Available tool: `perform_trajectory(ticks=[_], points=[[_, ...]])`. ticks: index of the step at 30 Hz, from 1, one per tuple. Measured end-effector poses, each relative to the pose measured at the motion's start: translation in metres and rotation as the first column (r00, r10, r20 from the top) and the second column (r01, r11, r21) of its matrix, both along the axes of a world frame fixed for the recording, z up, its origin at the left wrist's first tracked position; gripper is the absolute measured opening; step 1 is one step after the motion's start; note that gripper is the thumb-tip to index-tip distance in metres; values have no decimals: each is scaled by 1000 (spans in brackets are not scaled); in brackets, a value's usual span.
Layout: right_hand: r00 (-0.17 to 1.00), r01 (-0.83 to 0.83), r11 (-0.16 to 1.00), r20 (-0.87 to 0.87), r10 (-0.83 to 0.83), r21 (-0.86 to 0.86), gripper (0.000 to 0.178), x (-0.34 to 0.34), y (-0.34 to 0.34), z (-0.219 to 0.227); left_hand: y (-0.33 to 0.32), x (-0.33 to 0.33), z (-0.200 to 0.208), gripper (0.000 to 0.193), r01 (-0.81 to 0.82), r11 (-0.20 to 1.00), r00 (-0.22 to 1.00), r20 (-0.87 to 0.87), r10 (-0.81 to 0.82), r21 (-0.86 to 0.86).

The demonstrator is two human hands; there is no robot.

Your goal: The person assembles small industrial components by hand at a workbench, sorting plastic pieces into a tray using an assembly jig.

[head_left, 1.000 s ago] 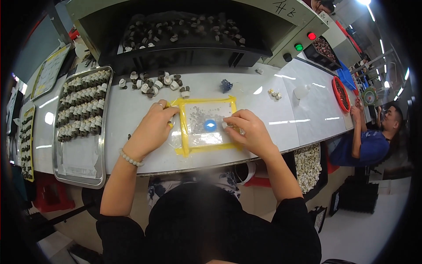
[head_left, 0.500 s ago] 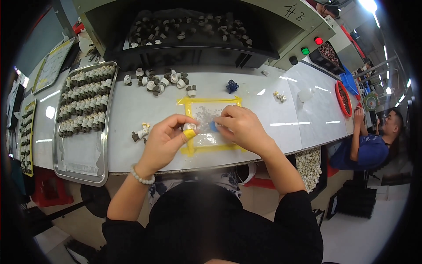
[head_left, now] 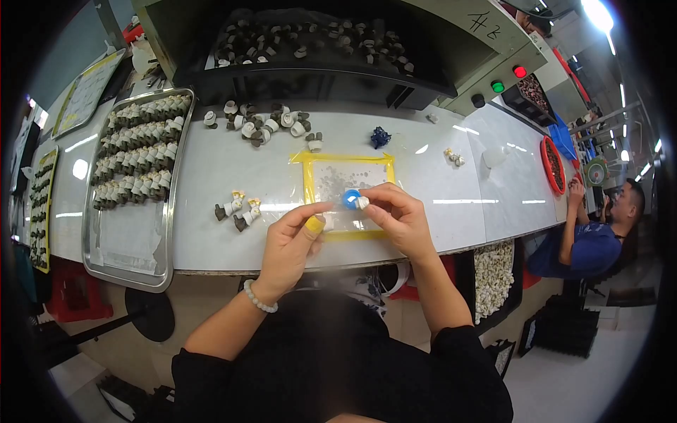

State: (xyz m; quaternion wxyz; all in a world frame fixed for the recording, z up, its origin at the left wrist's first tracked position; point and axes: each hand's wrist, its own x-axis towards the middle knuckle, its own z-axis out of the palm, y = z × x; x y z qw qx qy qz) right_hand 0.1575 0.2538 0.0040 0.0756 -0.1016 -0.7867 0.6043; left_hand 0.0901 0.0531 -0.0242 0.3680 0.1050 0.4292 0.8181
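Over the clear sheet edged with yellow tape (head_left: pixel 392 169), my right hand (head_left: pixel 402 220) pinches a small white piece (head_left: pixel 362 202) between thumb and fingers. Right at those fingertips shows a glossy round blue piece (head_left: pixel 351 199); whether it is held or fixed to a finger I cannot tell. Facing it, my left hand (head_left: pixel 288 247) has its index finger stretched out, apart from a thumb that wears a yellow wrap (head_left: pixel 315 224). I see nothing held in it. Two small white-and-brown figurines (head_left: pixel 238 208) lie on the table to the left of that hand.
A metal tray (head_left: pixel 127 247) with rows of figurines stands at left. White-and-brown parts (head_left: pixel 264 127) are heaped behind the sheet, near a dark blue lump (head_left: pixel 380 137). A machine with a black tray (head_left: pixel 296 92) spans the back. A co-worker (head_left: pixel 589 243) sits at right.
My hands have come closer together and nearer to me. The white piece at my left fingertips is no longer seen there; a white piece now shows in my right fingers. The view has shifted slightly.
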Motion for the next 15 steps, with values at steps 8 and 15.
perform_trajectory(ticks=[8, 15], points=[[997, -72, 996, -36, 69, -62, 24, 4, -14, 5, -2, -3, -7, 27, -15, 999, 1000, 28, 13, 52], [994, -92, 995, -56, 90, -32, 25, 0, -18, 6, 0, -6, -8, 22, 34, 999, 999, 25, -35, 43]])
